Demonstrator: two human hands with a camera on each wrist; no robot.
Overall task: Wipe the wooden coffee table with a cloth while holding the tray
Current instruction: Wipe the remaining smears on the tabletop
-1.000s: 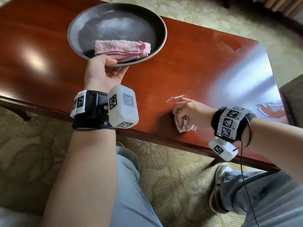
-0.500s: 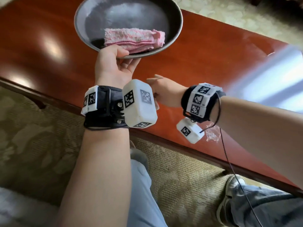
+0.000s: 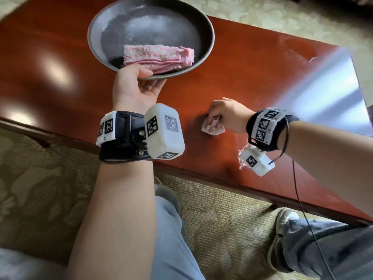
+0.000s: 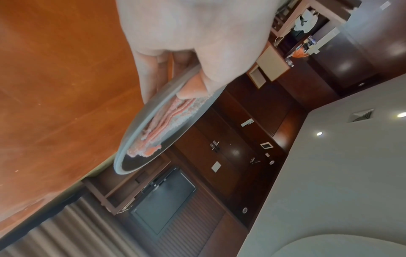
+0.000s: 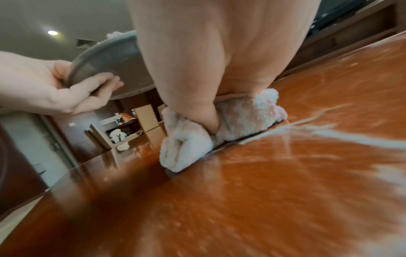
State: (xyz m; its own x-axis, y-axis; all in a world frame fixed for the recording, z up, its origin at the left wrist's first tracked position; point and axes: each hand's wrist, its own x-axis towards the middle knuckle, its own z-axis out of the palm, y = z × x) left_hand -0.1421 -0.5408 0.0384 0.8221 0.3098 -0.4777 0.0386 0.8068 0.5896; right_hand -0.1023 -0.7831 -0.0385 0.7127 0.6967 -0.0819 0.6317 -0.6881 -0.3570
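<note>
My left hand [image 3: 139,81] grips the near rim of a round dark metal tray [image 3: 101,21], thumb on top and fingers underneath, holding it above the wooden coffee table [image 3: 252,67]. A folded pink towel [image 3: 159,57] lies in the tray. From the left wrist view the tray [image 4: 140,125] shows edge-on with the towel [image 4: 162,120] on it. My right hand [image 3: 226,112] clutches a small pale pink cloth [image 3: 213,128] and presses it on the tabletop near the front edge. In the right wrist view the cloth [image 5: 191,139] is bunched under my fingers.
White wet streaks [image 5: 329,132] cross the tabletop [image 5: 241,208] beside the cloth, and a smear [image 3: 241,158] shows under my right wrist. A patterned carpet [image 3: 222,229] lies under the table. My knees and a shoe [image 3: 282,225] are at the table's near edge.
My right hand swept left toward the left wrist, then back right with the cloth on the tabletop. The left hand has kept the tray raised.
</note>
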